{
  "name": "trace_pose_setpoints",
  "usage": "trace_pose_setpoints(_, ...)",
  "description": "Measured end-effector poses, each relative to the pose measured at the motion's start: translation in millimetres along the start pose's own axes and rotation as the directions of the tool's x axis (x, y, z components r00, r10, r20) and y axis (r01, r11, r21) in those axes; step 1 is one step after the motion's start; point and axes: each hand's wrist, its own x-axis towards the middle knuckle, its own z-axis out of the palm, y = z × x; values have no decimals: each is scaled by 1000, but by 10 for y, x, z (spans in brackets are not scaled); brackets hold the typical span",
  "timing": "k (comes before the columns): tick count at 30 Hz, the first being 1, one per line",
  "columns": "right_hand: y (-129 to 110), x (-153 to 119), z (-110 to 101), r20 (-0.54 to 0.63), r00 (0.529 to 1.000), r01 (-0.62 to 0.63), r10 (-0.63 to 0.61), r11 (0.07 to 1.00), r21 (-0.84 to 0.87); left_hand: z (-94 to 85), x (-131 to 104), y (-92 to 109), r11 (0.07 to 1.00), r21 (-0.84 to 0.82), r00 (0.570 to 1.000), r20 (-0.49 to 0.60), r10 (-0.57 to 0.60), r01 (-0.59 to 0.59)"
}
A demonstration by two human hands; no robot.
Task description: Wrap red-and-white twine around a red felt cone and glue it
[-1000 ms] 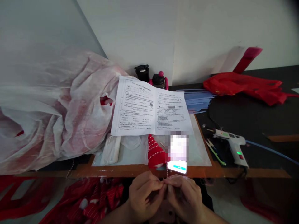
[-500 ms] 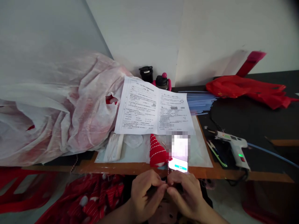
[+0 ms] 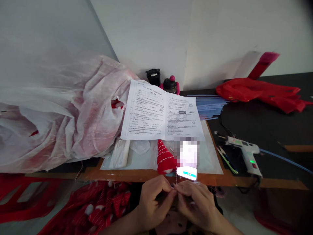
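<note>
My left hand (image 3: 155, 200) and my right hand (image 3: 197, 202) meet fingertip to fingertip just in front of the table edge, both pinched closed. A thin red-and-white twisted cord (image 3: 176, 180) runs down from beside a small red hat-shaped cloth piece (image 3: 166, 158) into the pinched fingers; its end is hidden there. White stripes cross the cloth cone, which lies on the table behind my left hand. A lit phone (image 3: 187, 173), partly blurred out, lies right of the cone, just beyond my right hand.
A printed paper sheet (image 3: 149, 114) lies behind the phone. At right are a white glue gun (image 3: 244, 150), tweezers (image 3: 227, 160), blue glue sticks (image 3: 210, 106) and a red bag (image 3: 259, 94). A whitish plastic bag (image 3: 73, 111) fills the left. Red striped cloth pieces (image 3: 105, 205) lie below the table edge.
Both hands have shifted very slightly, with the fingertips a little higher and closer to the phone. They stay pinched together, and things on the table have kept their places.
</note>
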Motion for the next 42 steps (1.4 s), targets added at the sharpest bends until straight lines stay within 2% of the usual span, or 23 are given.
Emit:
trace_pose_setpoints(5,41,-20,51,8,998,-61,61,996,66,-21,-22,27,997,13,997,15,70,-70)
trace_pose_setpoints(10,137,-72,17,79,967,-256,243,919,301,-67,-14,86,985,-29,985,7,172,-171)
trace_pose_setpoints(12,135,-73,-20,140,965,-259,222,887,382,-63,-4,81,989,-7,989,1,151,-151)
trace_pose_setpoints(15,105,-59,-64,188,976,-183,112,890,419,-40,2,55,997,-21,998,6,68,-68)
trace_pose_setpoints(19,88,-68,-89,166,986,-93,32,923,375,-27,-12,20,997,-76,1000,23,-9,11)
trace_pose_setpoints(26,62,-114,-113,135,990,-78,49,973,218,-13,-41,-33,976,-167,988,75,-131,142)
trace_pose_setpoints(29,43,-96,-104,97,995,-40,26,988,148,-1,-54,-45,961,-196,980,80,-182,194)
trace_pose_setpoints(32,53,-106,-88,104,995,-10,0,996,93,10,-75,-59,941,-252,971,131,-200,228)
trace_pose_setpoints(37,103,-194,-61,172,984,40,-43,999,23,33,-109,-76,937,-271,969,167,-180,221)
trace_pose_setpoints(42,87,-181,-31,97,994,52,-47,998,-47,49,-119,-61,972,-193,988,106,-113,132)
